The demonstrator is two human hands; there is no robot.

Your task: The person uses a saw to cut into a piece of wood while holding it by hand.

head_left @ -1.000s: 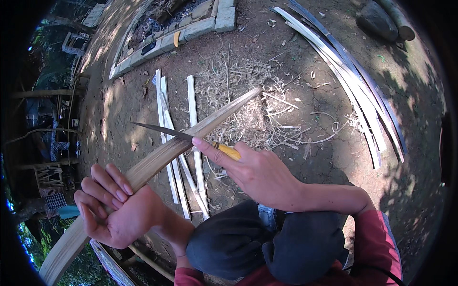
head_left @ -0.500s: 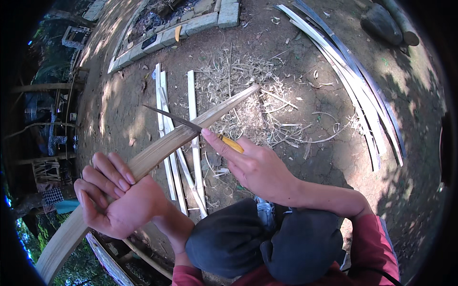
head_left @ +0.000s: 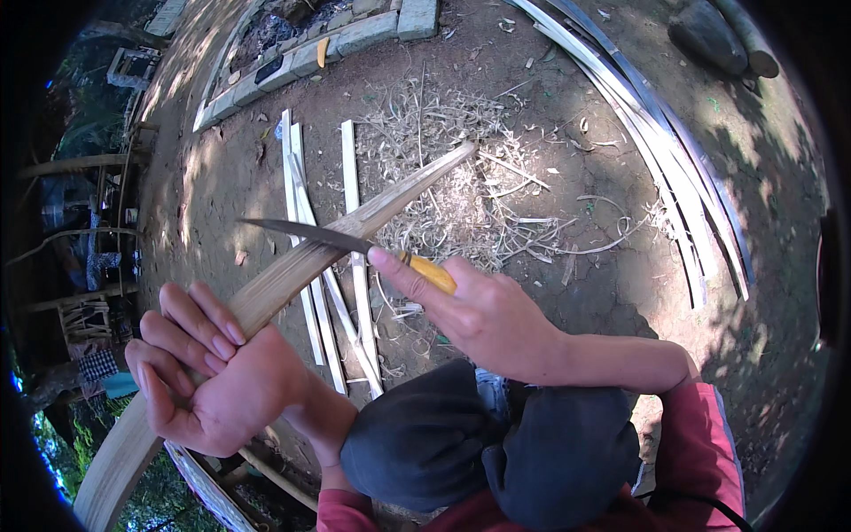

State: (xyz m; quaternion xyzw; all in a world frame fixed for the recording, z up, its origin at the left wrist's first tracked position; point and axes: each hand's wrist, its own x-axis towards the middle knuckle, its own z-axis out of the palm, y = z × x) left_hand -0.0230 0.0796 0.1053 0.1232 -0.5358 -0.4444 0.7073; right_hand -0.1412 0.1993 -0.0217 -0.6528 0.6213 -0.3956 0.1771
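Note:
A long, pale wooden strip (head_left: 273, 282) runs slantwise from the lower left toward the middle, narrowing to a tip. My left hand (head_left: 222, 381) is curled at the strip's lower part, palm turned up, fingers bent beside and over it. In my right hand (head_left: 487, 315) is a knife (head_left: 306, 232) with a dark pointed blade and a yellow handle. The thumb presses near the base of the blade. That blade lies across the strip, point to the left, and hides part of the wood.
Curly shavings (head_left: 443, 124) cover the dirt beyond the strip. Several thin pale slats (head_left: 352, 177) lie beneath it. Long split strips (head_left: 656, 151) lie at the right, near a dark stone (head_left: 707, 40). A stone border (head_left: 363, 35) edges a pit; a curved yellow piece (head_left: 322, 51) rests there.
The knife has slid down along the strip toward my left hand, its point now farther left and its blade face turned more into view. My left hand keeps its hold.

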